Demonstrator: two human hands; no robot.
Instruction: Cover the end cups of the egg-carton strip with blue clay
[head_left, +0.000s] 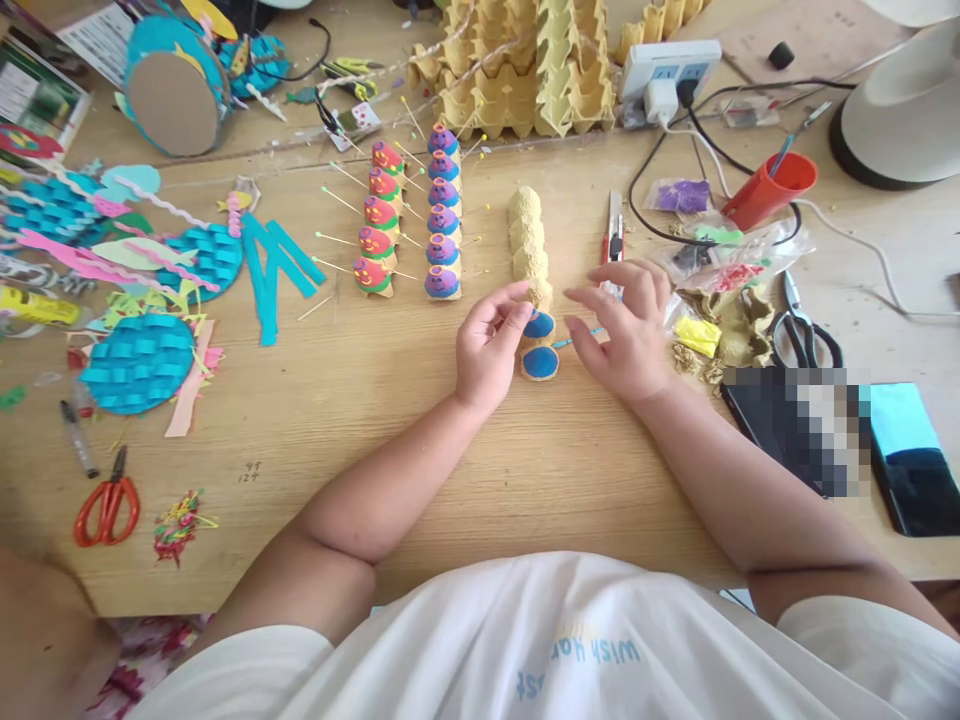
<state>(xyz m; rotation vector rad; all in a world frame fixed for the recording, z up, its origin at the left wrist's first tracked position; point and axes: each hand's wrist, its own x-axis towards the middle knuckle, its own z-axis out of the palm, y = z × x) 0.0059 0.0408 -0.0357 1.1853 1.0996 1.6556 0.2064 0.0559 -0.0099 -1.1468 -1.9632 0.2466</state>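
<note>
A strip of egg-carton cups [529, 235] lies lengthwise in front of me. Its near two cups carry blue clay patches [540, 362]; the far cups are bare tan. My left hand [487, 350] is closed at the strip's left side, thumb and forefinger pinched against a cup near the upper blue patch. To the right, my right hand [628, 330] hovers with fingers apart and nothing visible in them. A thin blue tool [576, 339] shows between the strip and that hand, partly hidden. Two decorated carton caterpillars, one red and green [379, 215] and one purple and blue [443, 215], stand at left.
A box cutter [613, 225], yellow clay [697, 336], black-handled scissors [802, 330] and phones [911, 460] lie right. Behind are egg trays [495, 110], a power strip [667, 68] and a red cup [772, 188]. Blue woven paper crafts [139, 365] and orange scissors [109, 505] lie left.
</note>
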